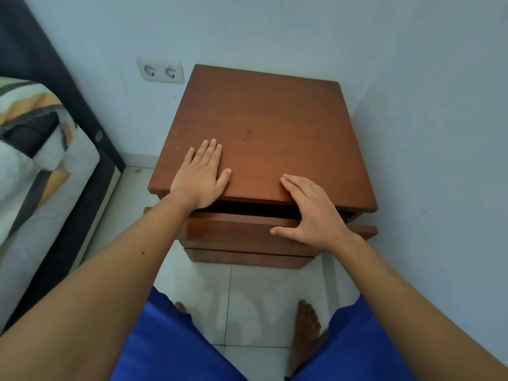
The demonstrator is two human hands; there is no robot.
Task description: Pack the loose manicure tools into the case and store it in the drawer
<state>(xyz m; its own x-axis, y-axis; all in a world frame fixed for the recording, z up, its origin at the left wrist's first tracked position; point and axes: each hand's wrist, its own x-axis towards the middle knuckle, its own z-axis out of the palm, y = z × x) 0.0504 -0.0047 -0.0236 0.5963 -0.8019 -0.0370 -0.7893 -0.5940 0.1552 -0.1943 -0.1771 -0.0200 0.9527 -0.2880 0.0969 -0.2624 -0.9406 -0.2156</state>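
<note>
Left hand lies flat and empty on the nightstand – right hand, spread and holding nothing, presses the drawer; push squarely so it doesn't jam

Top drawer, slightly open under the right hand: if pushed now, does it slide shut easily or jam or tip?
The top drawer looks rigid wood, so it probably slides without flexing. The right hand presses off-centre, so it might skew. The nightstand looks heavy, unlikely to tip.

A home bedroom: wooden nightstand beside a bed, wall sockets, tiled floor.
</note>
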